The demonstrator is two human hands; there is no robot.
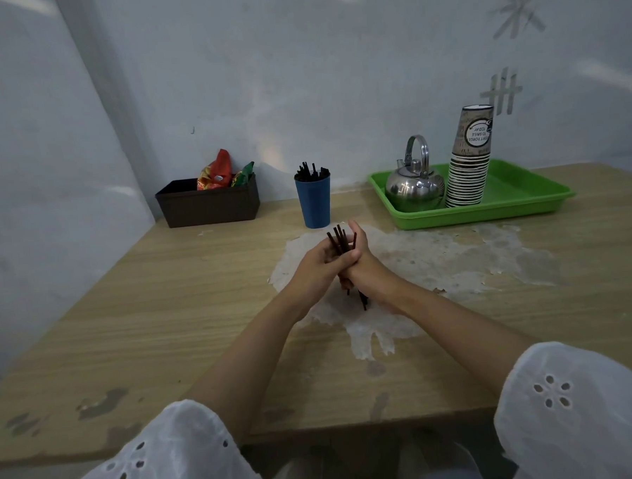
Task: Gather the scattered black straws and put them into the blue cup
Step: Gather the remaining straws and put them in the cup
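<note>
1. The fingers (333,257) of the left hand (316,266) are curled round a bundle of black straws (338,238), which is gripped from its left side.
2. The same bundle is clasped from the other side by the right hand (369,269), with the thumb raised beside the straw tops. The two hands are pressed against each other.
3. The bundle of black straws is held roughly upright with a slight tilt, just in front of the blue cup (314,202). Its upper ends are fanned out above the hands and its lower ends are seen below the wrists. Contact with the bench (165,320) cannot be told.
4. The blue cup is stood upright on the bench, beyond the hands. More straws (311,171) are lodged in it, their ends raised above the rim.
5. A pale worn patch (436,255) is spread over the bench in front of the blue cup and to its right, under the hands.
6. A dark box (208,204) is set to the left of the blue cup, near the wall, and coloured packets (219,171) are held in it.
7. A green tray (524,199) is placed to the right of the blue cup. A steel kettle (412,186) and a stack of paper cups (470,165) are carried on it, side by side.
8. White eyelet sleeves (165,459) are seen at the near edge, well apart from the blue cup.
</note>
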